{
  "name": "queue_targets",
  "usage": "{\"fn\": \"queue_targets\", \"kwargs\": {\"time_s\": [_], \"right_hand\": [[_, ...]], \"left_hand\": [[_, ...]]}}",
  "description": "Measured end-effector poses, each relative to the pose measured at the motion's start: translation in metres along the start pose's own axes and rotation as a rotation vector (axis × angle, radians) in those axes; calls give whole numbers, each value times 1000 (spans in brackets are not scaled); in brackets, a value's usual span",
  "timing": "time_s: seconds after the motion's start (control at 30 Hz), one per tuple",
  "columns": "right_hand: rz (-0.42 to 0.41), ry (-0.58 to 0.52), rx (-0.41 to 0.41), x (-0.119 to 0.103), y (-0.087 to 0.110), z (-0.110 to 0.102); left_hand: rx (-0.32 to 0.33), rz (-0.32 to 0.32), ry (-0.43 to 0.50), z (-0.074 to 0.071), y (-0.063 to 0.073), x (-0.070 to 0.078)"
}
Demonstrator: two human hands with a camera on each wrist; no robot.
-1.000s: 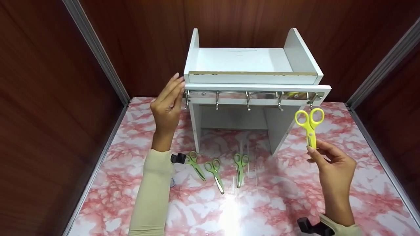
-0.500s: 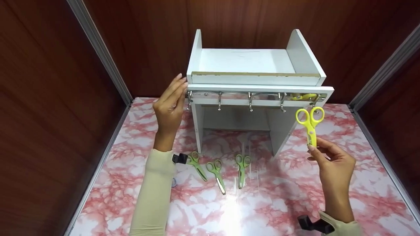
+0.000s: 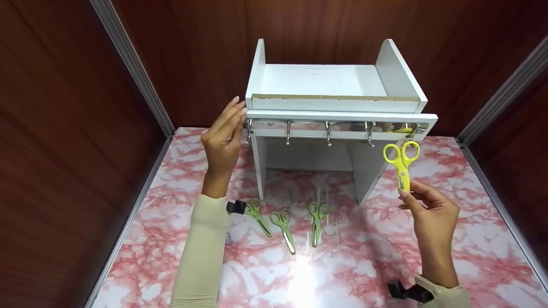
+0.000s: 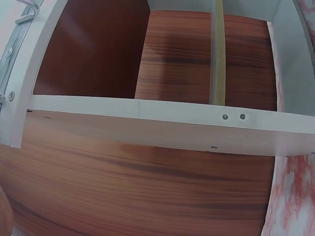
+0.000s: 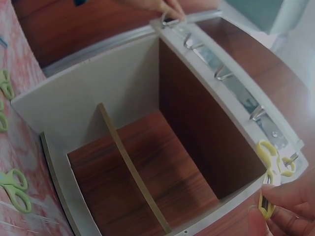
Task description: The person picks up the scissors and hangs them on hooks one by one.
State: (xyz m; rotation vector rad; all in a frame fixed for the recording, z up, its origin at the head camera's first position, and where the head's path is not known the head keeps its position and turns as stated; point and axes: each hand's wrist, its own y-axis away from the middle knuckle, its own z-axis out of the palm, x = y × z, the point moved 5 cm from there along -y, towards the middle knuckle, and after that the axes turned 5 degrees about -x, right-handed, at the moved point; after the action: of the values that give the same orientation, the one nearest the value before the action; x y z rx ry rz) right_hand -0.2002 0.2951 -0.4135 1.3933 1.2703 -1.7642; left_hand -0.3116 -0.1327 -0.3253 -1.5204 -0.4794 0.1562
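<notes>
Yellow scissors (image 3: pixel 402 164) are pinched by the blade end between the thumb and fingers of my right hand (image 3: pixel 433 216), handle loops up. In the head view the loops overlap the lower part of the rightmost hook (image 3: pixel 413 131) on a white shelf unit's rail (image 3: pixel 308 125). The right wrist view shows the yellow scissors (image 5: pixel 268 155) right beside that end hook. My left hand (image 3: pixel 221 143) rests its fairly straight fingers against the left end of the rail board. In the left wrist view only a sliver of skin (image 4: pixel 4 216) shows at the edge.
Three green scissors (image 3: pixel 257 217), (image 3: pixel 283 231), (image 3: pixel 316 223) lie on the red-and-white marbled surface (image 3: pixel 162 239) before the white shelf unit (image 3: pixel 336 105). Thin clear strips (image 3: pixel 329 209) lie near them. Brown wood-look panels (image 3: pixel 64 128) enclose the sides and back.
The view has shifted slightly, moving the unit and green scissors a little rightward in frame. My right hand and the yellow scissors have moved slightly left. My left hand stays at the rail's end.
</notes>
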Motion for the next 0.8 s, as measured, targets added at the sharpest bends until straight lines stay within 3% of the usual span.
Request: {"fn": "queue_targets", "kwargs": {"time_s": [0.17,0.4,0.8], "right_hand": [[0,-25,-13,4,-2,1],[8,35,-30,13,-3,2],[96,13,-44,34,-7,1]], "left_hand": [[-3,5,-1,-1,-1,3],[-11,0,3,-1,-2,3],[-8,6,-14,-1,-2,2]]}}
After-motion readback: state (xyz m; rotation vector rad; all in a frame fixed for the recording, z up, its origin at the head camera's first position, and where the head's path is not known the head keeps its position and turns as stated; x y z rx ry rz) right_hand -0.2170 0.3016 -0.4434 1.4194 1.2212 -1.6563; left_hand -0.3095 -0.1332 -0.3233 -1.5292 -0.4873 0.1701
